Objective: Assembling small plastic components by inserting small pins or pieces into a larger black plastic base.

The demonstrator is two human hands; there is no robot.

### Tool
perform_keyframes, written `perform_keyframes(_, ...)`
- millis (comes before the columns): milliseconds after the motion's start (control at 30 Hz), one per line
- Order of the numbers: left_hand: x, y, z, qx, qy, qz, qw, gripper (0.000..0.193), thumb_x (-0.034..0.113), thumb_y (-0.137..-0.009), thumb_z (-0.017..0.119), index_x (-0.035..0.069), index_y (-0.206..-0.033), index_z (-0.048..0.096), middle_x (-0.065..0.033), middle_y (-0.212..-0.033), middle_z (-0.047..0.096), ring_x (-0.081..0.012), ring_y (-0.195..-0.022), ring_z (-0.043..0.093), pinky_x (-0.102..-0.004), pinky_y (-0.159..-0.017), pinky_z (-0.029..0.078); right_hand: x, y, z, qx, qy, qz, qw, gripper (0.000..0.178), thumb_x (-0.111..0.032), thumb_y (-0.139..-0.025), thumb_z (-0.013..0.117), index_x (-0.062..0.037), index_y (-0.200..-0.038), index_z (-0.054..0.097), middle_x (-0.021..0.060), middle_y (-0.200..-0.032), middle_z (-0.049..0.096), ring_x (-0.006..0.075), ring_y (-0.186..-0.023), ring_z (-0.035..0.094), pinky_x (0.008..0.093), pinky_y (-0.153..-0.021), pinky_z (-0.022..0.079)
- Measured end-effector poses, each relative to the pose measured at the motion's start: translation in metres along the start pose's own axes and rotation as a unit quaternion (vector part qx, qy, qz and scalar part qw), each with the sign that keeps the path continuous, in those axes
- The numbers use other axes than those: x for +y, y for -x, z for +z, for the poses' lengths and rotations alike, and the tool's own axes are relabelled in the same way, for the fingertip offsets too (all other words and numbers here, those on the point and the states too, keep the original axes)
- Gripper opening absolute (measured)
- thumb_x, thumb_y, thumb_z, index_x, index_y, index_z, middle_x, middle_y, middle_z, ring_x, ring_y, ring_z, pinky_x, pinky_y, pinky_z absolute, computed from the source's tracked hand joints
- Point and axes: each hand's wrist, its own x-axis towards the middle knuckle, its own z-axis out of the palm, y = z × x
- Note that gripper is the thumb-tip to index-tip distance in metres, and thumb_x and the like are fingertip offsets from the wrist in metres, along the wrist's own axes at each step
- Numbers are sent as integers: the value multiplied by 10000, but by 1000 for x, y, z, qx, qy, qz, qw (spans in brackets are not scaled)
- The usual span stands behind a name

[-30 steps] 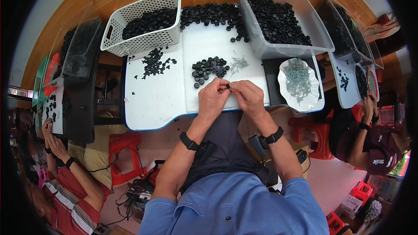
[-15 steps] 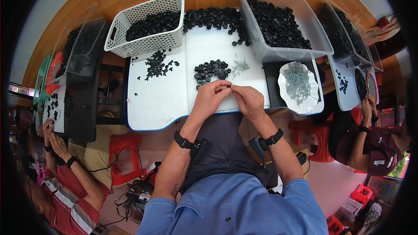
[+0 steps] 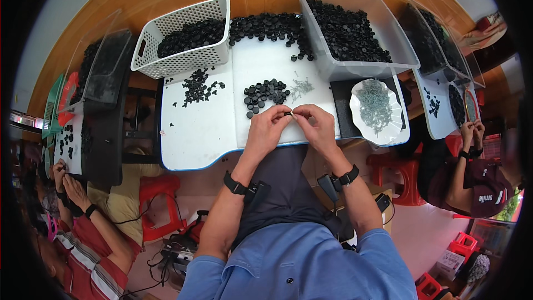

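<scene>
My left hand [image 3: 265, 129] is closed in a pinch on a small round black cap [image 3: 287, 113], just above the near edge of the white table. The fingertips of my right hand [image 3: 317, 124] meet it there, pinched together; what they hold is too small to make out. Just beyond my left hand lies a cluster of round black caps [image 3: 266, 93]. Beside that cluster is a loose scatter of thin grey screws [image 3: 301, 87]. A white fluted dish [image 3: 361, 124] on a black mat to the right holds many more screws [image 3: 378, 105].
A white perforated basket [image 3: 183, 65] and a clear plastic bin [image 3: 361, 70], both with black parts, stand at the back, with loose caps [image 3: 266, 25] between them. Small black pieces [image 3: 197, 86] lie at left. People work at tables on both sides.
My hands have drawn slightly apart at the fingertips, and the fingers have shifted a little around the small black cap. The whole view has tilted slightly.
</scene>
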Motion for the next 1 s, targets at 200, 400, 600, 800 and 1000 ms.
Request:
perform_keyframes(200, -4, 2, 1, 1, 22, 9, 1000, 213, 109, -961, 716, -26, -1125, 734, -97, -986, 784, -144, -935, 733, -282, -835, 560, 5, 0, 0, -16, -25, 36, 999, 118, -26, -878, 757, -6, -995, 746, 97, -878, 752, 173, -757, 701, 294, -699, 550)
perform_keyframes(400, -11, 4, 6, 56, 31, 37, 997, 232, 113, -945, 741, -18, -1136, 743, -92, -986, 787, -144, -909, 732, -289, -844, 565, 6, 0, 2, 51, -39, 80, 995, 120, -19, -888, 747, 5, -1005, 742, 100, -872, 750, 162, -758, 702, 285, -715, 554)
perform_keyframes(600, -17, 7, 4, 53, -5, 62, 997, 229, 110, -930, 758, -6, -1127, 759, -98, -984, 788, -145, -879, 732, -293, -828, 572, 3, -20, 1, 68, 77, 57, 993, 180, 37, -875, 687, -15, -1035, 751, 140, -952, 670, 236, -789, 678, 339, -716, 546)
perform_keyframes(800, -13, 4, 7, 75, 11, 69, 995, 241, 110, -918, 774, -10, -1126, 759, -94, -982, 790, -133, -849, 719, -285, -807, 568, 15, -40, -6, -17, 163, 30, 986, 185, 24, -850, 685, -32, -1009, 763, 180, -1004, 647, 345, -840, 670, 415, -770, 544)
perform_keyframes(1000, -15, 2, 2, 81, 17, 71, 994, 233, 119, -922, 774, -9, -1116, 760, -90, -1000, 786, -128, -842, 701, -281, -808, 562, 12, -55, -9, -80, 202, 10, 976, 88, -2, -855, 695, -7, -942, 713, 211, -993, 630, 401, -880, 668, 470, -797, 536)
